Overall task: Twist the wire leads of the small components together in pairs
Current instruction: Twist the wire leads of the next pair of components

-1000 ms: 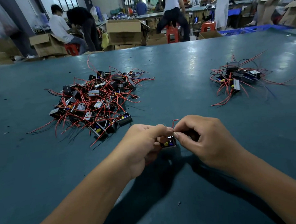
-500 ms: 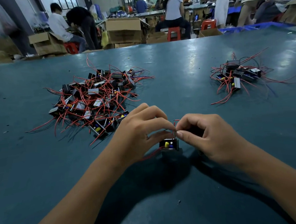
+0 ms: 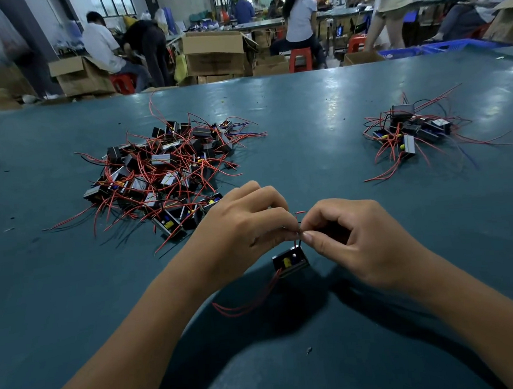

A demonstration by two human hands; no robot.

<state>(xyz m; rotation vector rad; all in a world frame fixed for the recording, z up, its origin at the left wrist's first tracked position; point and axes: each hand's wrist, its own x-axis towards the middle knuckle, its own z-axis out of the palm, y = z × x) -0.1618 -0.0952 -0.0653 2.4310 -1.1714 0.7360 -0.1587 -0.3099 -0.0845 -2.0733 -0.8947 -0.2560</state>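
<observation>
One small black component (image 3: 290,261) is held just above the teal bench (image 3: 306,136), between the two hands and near the front edge. Its upper leads (image 3: 297,231), one red and one dark, rise from it to the point where the hands meet. The left hand (image 3: 239,226) is curled with thumb and forefinger clamped on these leads; the right hand (image 3: 358,238) is likewise curled, its fingers (image 3: 308,237) pinched on the same pair just beside the left grip. A second set of red leads (image 3: 244,304) trails loose from the lower side of the component toward the near left.

A large heap of components (image 3: 162,170) lies far left; a smaller heap (image 3: 411,131) lies far right, well apart.

Assessment: the upper pair is judged to be mid-twist. The leads should be kept parallel and taut, one pinch held steady while the other is rolled, so that an even twist is formed without the insulation being kinked. The trailing pair appears not yet twisted.
</observation>
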